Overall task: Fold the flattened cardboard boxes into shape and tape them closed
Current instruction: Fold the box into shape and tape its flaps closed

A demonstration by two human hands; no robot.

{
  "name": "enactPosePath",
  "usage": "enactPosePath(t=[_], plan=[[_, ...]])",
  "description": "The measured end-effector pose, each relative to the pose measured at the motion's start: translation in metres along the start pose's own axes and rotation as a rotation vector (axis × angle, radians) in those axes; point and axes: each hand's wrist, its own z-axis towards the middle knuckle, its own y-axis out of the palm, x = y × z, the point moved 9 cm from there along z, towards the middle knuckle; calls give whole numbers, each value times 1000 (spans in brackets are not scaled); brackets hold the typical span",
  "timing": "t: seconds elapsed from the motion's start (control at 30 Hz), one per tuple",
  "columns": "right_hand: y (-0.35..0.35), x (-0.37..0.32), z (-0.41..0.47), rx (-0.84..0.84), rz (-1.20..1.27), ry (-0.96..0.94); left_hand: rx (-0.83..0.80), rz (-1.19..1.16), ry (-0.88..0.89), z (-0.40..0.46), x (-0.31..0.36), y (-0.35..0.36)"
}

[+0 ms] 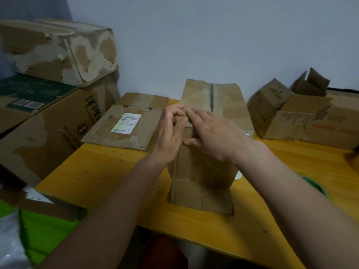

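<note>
The upright box [204,152] stands in the middle of your yellow worktop [93,171], right in front of you, and both your hands are on its near top edge. Your left hand [171,133] has its fingers curled, pinching the cardboard at the left corner. Your right hand [211,133] lies flat with fingers straight, pressing the taped top, fingertips meeting the left. A flattened box [126,121] lies just left of it; opened boxes [287,115] sit to the right.
</note>
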Motion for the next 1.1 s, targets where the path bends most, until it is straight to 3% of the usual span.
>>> enactPosePath(t=[0.17,0.27,0.37,0.43,0.5,0.57,0.63,0.7,0.77,0.87,1.1], plan=[[4,28,-17,-6,-55,-74,-82,132,119,-9,-3,4],[-1,63,-39,174,73,-23,-151,201,130,-11,-4,6],[1,89,-59,551,612,183,-176,183,89,-15,-2,11],[21,102,-65,692,1026,394,-170,113,-2,-17,-1,10],[48,109,-65,691,1378,584,-115,24,-153,-22,-5,2],[74,114,-63,601,1578,696,10,-85,-334,-30,-9,-7],[83,104,-59,517,1635,659,242,21,-433,-41,1,-19],[81,89,-54,528,1668,596,381,269,-345,-45,33,-19],[78,80,-49,552,1647,599,297,434,-242,-38,59,3],[83,100,-42,563,1491,737,147,600,-320,-29,49,21],[103,199,3,468,1510,939,169,491,-258,-37,27,15]])
